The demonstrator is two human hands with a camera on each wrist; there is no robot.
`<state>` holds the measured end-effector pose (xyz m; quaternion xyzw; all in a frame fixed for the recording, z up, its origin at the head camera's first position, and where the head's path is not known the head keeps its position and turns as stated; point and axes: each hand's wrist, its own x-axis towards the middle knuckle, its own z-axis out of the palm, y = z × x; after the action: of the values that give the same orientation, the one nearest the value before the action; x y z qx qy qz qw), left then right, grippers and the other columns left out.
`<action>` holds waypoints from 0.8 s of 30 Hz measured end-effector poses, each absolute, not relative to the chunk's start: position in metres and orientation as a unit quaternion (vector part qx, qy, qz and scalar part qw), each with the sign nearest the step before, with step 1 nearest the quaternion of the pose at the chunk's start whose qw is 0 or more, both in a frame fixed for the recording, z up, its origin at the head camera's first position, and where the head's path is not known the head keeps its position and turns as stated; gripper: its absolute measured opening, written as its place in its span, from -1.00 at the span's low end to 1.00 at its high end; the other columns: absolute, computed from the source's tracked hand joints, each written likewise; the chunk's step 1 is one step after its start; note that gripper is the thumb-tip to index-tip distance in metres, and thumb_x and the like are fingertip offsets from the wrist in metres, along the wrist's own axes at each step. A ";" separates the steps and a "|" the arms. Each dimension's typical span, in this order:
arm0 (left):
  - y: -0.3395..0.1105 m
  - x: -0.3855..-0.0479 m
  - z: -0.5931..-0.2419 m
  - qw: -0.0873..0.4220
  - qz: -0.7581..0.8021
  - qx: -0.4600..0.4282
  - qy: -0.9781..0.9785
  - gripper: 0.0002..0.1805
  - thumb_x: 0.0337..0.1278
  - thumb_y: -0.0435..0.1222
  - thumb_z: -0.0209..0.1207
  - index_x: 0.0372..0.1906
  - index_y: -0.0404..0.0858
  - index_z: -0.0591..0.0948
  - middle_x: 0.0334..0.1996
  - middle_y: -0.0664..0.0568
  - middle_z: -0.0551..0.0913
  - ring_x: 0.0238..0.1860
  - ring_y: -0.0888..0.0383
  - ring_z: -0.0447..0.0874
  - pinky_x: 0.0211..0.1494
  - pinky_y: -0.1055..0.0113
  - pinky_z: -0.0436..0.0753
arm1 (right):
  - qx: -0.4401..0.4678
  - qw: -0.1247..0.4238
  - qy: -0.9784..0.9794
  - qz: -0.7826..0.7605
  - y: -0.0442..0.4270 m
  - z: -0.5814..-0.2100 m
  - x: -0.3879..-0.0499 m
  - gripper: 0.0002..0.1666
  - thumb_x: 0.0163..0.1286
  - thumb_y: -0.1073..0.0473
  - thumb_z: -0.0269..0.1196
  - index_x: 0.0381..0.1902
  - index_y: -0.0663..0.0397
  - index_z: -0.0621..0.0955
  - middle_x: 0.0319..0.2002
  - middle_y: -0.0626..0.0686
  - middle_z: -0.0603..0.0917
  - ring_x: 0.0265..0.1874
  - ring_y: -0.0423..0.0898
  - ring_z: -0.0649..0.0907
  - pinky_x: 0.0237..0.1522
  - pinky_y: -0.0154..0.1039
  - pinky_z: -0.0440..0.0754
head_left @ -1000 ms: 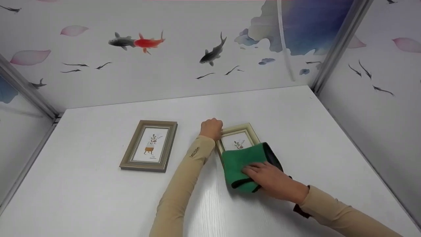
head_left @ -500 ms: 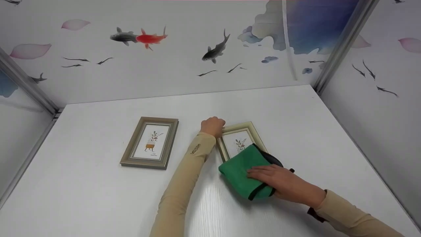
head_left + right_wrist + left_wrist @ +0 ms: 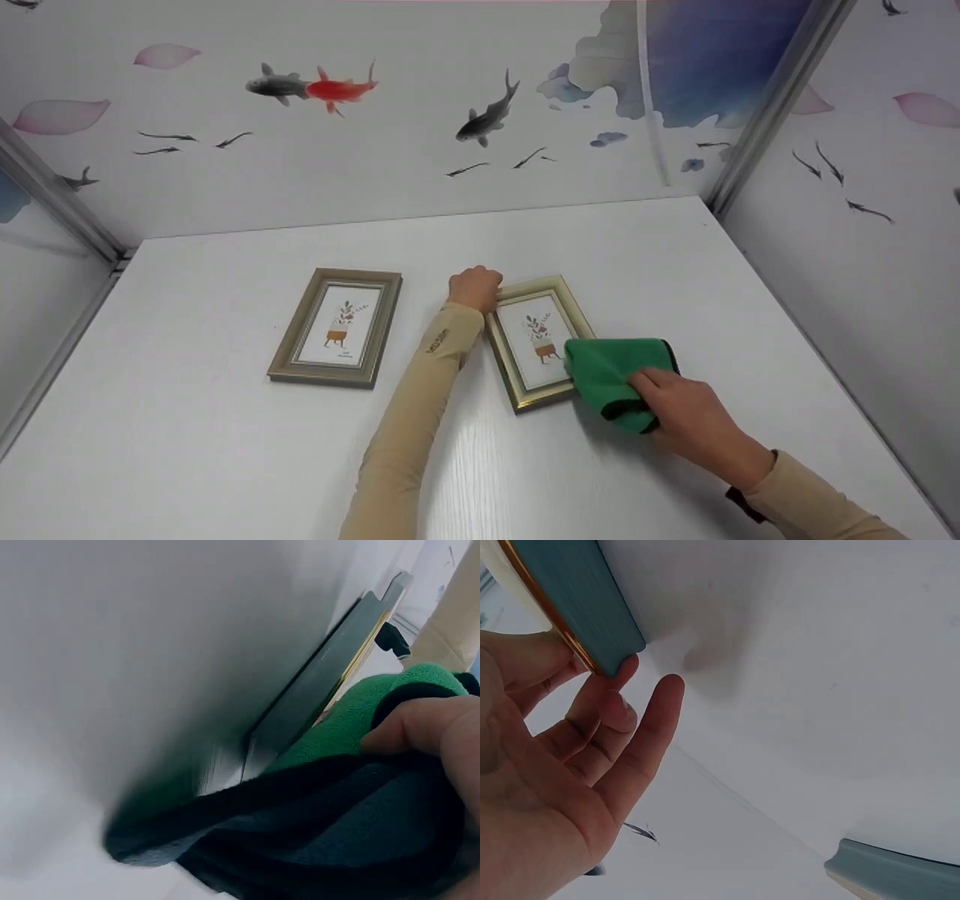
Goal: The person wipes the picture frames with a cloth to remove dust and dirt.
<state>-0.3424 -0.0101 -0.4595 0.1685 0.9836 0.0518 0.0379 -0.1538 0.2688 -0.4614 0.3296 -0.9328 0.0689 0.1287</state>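
Note:
A light gold picture frame [image 3: 576, 306] lies tilted on the white table, its plant picture showing. My left hand [image 3: 475, 289] grips its upper left corner; in the left wrist view the fingers of that hand [image 3: 577, 742] hold the corner of the frame [image 3: 585, 607]. My right hand [image 3: 694, 416] pinches a folded green cloth [image 3: 619, 367] with black edging, which lies over the frame's lower right edge. The right wrist view shows the cloth [image 3: 349, 720] beside the frame's side [image 3: 315, 667], with the thumb and part of the hand [image 3: 442, 727] on it.
A second, browner picture frame [image 3: 283, 360] lies flat to the left of my left forearm. Printed walls with fish and petals [image 3: 420, 195] rise behind and beside the white table [image 3: 187, 450].
The right hand has moved right with the cloth, uncovering most of the gold frame and its picture. My left hand stays at the same corner.

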 end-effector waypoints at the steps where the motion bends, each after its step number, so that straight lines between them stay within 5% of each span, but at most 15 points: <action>1: -0.014 -0.343 -0.460 0.038 0.052 0.161 0.985 -0.77 0.30 -0.30 0.17 -0.01 -0.21 0.68 -0.16 -0.10 0.66 -0.13 -0.01 0.64 -0.13 0.06 0.62 | 0.331 0.123 -0.934 0.061 0.268 -0.463 -0.153 -0.47 -0.22 0.54 0.48 -0.27 0.17 0.52 -0.39 0.01 0.50 -0.45 -0.12 0.52 -0.53 -0.22 0.56; 14: -0.034 -0.350 -0.461 0.043 0.083 0.136 0.986 -0.78 0.27 -0.32 0.15 -0.06 -0.26 0.69 -0.15 -0.11 0.67 -0.11 -0.04 0.63 -0.08 0.05 0.60 | 0.436 0.124 -0.891 -0.003 0.210 -0.475 -0.163 -0.63 0.06 0.46 0.42 -0.23 0.24 0.50 -0.37 0.12 0.51 -0.41 -0.04 0.54 -0.49 -0.26 0.55; 24: -0.030 -0.353 -0.460 0.057 0.078 0.135 0.986 -0.78 0.27 -0.32 0.16 -0.05 -0.23 0.70 -0.14 -0.10 0.67 -0.11 -0.02 0.62 -0.05 0.05 0.59 | 0.592 0.110 -0.799 0.006 0.171 -0.479 -0.160 -0.62 0.21 0.34 0.35 -0.01 0.08 0.55 -0.09 0.02 0.60 -0.10 -0.14 0.60 -0.16 -0.32 0.59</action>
<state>-0.3530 -0.0300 -0.4605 0.1346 0.9862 0.0776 0.0567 -0.1596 0.1711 -0.4790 0.5916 -0.7987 0.0061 0.1096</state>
